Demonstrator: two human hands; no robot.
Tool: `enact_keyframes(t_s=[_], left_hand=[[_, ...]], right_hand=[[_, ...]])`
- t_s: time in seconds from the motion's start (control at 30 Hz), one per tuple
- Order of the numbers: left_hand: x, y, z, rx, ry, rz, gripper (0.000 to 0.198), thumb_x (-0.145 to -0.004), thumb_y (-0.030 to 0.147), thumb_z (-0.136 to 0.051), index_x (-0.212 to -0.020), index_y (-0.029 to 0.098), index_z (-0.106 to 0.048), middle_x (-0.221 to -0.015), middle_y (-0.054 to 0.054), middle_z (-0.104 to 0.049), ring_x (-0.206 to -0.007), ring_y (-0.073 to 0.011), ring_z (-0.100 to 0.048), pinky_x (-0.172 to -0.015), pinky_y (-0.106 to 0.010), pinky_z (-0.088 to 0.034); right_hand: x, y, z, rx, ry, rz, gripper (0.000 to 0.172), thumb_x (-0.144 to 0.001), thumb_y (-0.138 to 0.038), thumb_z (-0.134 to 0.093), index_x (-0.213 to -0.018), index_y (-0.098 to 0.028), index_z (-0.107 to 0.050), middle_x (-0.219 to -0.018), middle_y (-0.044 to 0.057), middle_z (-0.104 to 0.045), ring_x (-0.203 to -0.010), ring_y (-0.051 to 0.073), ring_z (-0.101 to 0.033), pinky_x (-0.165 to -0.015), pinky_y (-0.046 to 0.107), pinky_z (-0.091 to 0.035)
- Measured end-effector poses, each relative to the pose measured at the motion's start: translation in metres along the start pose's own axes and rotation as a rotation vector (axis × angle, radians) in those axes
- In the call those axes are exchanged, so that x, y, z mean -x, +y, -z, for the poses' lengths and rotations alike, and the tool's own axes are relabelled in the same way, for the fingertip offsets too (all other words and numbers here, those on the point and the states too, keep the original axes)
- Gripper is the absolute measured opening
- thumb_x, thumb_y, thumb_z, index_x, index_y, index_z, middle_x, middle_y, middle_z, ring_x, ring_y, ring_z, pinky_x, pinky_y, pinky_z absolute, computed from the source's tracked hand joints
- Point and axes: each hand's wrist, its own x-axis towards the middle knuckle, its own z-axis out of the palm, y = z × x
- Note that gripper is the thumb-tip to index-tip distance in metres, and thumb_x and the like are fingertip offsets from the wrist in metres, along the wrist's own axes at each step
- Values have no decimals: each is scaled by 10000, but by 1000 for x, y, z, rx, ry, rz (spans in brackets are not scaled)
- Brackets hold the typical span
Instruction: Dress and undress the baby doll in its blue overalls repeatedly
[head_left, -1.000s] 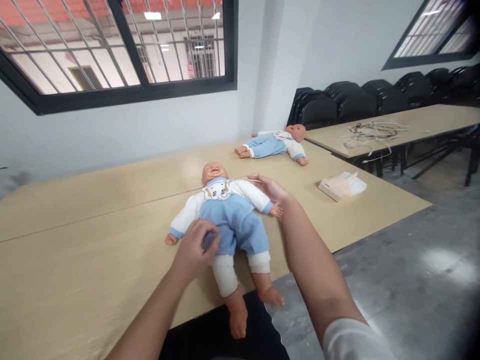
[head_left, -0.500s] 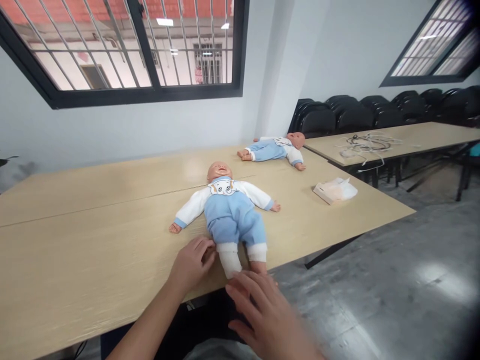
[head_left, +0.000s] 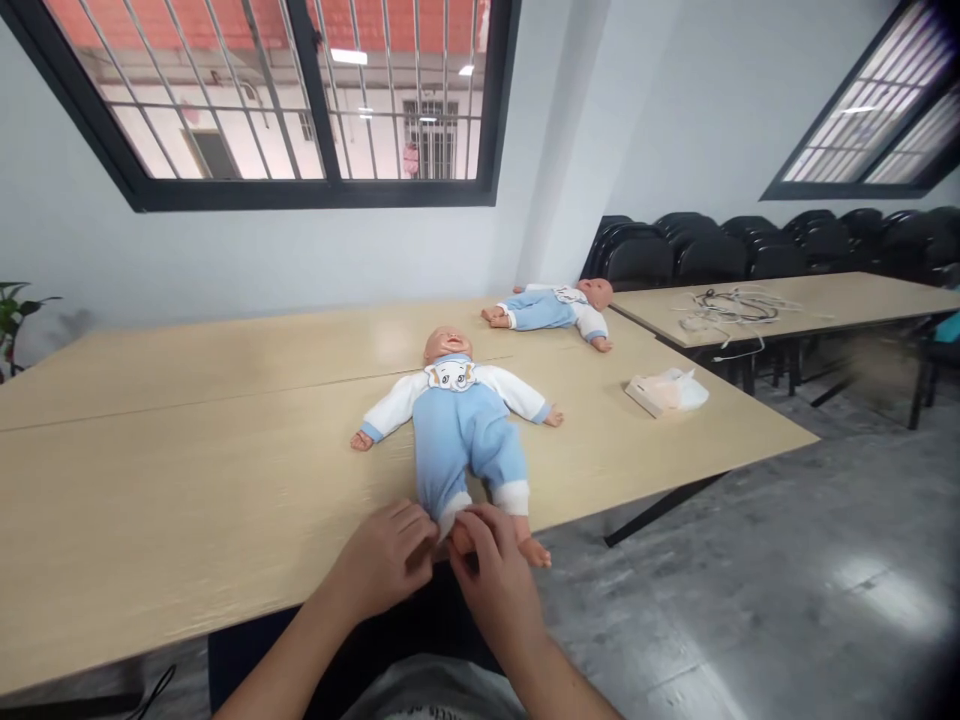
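Note:
A baby doll (head_left: pixel 469 420) in a blue and white outfit with an animal-face bib lies on its back, feet towards me at the table's near edge. My left hand (head_left: pixel 394 555) is closed, its thumb and fingers pinching white cloth at the ankle of the doll's left-side leg as I see it. Curled over the same foot from the other side is my right hand (head_left: pixel 491 565), its fingertips almost meeting the left ones. A white sock covered that foot earlier; now my fingers largely hide it. The doll's other foot (head_left: pixel 535 552) is bare.
Another similarly dressed doll (head_left: pixel 551 305) lies farther back on the table (head_left: pixel 225 480). An opened box with white wrapping (head_left: pixel 666 392) sits at the right. Tangled cables (head_left: pixel 739 305) lie on a neighbouring table, and black chairs (head_left: pixel 709 250) are stacked along the wall.
Both hands have come together on the doll's sock-covered foot. My right hand has moved in and its fingers have closed. The blue trouser leg now looks straighter and longer.

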Motion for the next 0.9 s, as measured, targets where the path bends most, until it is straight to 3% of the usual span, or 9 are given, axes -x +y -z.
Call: enact_keyframes(t_s=[0.13, 0.2, 0.3, 0.37, 0.43, 0.5, 0.67, 0.77, 0.9], left_hand=[[12, -7, 6, 17, 127, 172, 56, -952, 171, -524, -946, 222, -547, -923, -51, -642, -891, -223, -596, -803, -380, -519], [16, -15, 8, 42, 183, 254, 78, -993, 234, -523, -1053, 222, -572, -1054, -80, -652, -1008, -238, -611, -889, -410, -537], [22, -19, 9, 66, 175, 289, 305, -1012, 304, -545, -1310, 247, -560, -1336, -122, -584, -1245, -269, -561, -1029, -458, -521], [25, -16, 8, 61, 174, 294, 336, -1017, 301, -541, -1351, 265, -559, -1411, -121, -542, -1312, -276, -523, -1081, -481, -493], [25, -6, 6, 49, 231, 306, 273, -1018, 275, -533, -1285, 247, -587, -1377, -118, -565, -1292, -272, -531, -1089, -489, -477], [21, 10, 3, 36, 287, 281, 213, -1009, 247, -547, -1214, 227, -598, -1295, -108, -616, -1234, -261, -558, -1075, -481, -470], [-7, 58, -9, 2, 176, 63, 252, -982, 284, -628, -1228, 232, -609, -1216, -62, -700, -1166, -253, -593, -1050, -455, -465], [-23, 72, -22, -44, 74, 14, 396, -955, 406, -688, -1305, 246, -595, -1299, -50, -691, -1142, -259, -612, -1026, -469, -476], [-31, 72, -38, -106, 83, 83, 175, -1001, 320, -630, -1162, 256, -656, -1203, -10, -722, -1031, -219, -639, -975, -452, -491]], right_hand=[[-5, -11, -19, -16, 0, 23, 340, -911, -133, -677, -1237, -226, -642, -1124, 116, -697, -1007, 247, -715, -806, 347, -642], [-7, -22, -22, -25, -34, 33, 358, -880, -102, -699, -1217, -215, -648, -1105, 113, -704, -992, 249, -715, -797, 349, -641], [-11, -38, -4, -79, -224, 100, 379, -860, -161, -745, -1221, -205, -639, -1172, 114, -705, -1045, 267, -703, -847, 387, -634], [-15, -37, 19, -141, -316, 184, 325, -892, -220, -723, -1206, -222, -639, -1227, 103, -700, -1089, 266, -688, -886, 399, -616], [-21, -21, 42, -156, -206, 195, 211, -946, -199, -641, -1155, -225, -650, -1164, 93, -716, -1065, 243, -685, -902, 387, -593], [-27, 7, 57, -63, -44, 106, 160, -986, -168, -580, -1118, -211, -659, -1052, 88, -724, -1000, 231, -682, -880, 381, -576], [-40, 67, 54, 176, -110, 120, 192, -1019, -244, -582, -1172, -182, -680, -1057, 100, -725, -986, 255, -675, -852, 393, -551], [-43, 72, 42, 246, -85, 178, 150, -1032, -239, -568, -1100, -185, -690, -987, 82, -740, -915, 245, -668, -821, 378, -519], [-39, 66, 37, 254, -90, 227, 148, -1041, -201, -527, -992, -184, -666, -882, 72, -709, -815, 224, -631, -765, 364, -486]])
